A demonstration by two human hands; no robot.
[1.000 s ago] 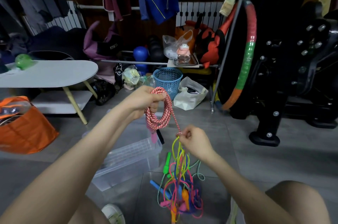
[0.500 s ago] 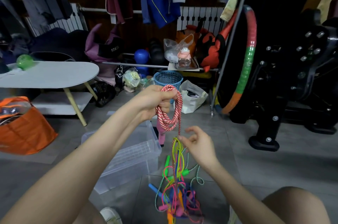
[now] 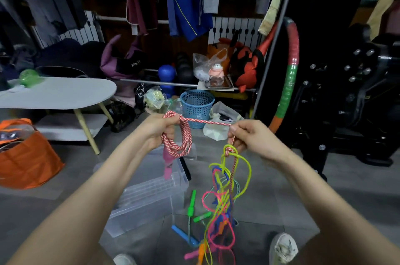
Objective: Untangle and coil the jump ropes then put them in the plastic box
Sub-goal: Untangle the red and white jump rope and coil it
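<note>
The clear plastic box (image 3: 149,202) sits on the grey floor (image 3: 281,189) where it was a moment ago, under the left forearm, and no rope is in it yet. To its right the tangle of coloured ropes (image 3: 220,206) has been drawn up higher than before: its yellow-green loops now hang just under the right hand, while the pink, blue and orange strands and the green handle (image 3: 191,204) trail down to the floor between the person's feet. The coil of red-and-white rope (image 3: 183,145) still hangs from the left hand (image 3: 159,130), whose fingers are curled round the top of the loops much as they were. The right hand (image 3: 251,137) is what has changed most. Half a second ago it was below the coil with its fingers spread and loose beside the rope; now it has come up level with the left hand and out to the right, thumb and forefinger pinched on the same rope. That has pulled a straight stretch of rope (image 3: 207,122) nearly level between the two hands, where before the rope dropped straight down from the coil. The pink handle (image 3: 167,164) dangles below the coil over the box. Just beneath the right hand's fingers sits a tight red-and-white knot (image 3: 229,150), caught round the yellow-green loops.
</note>
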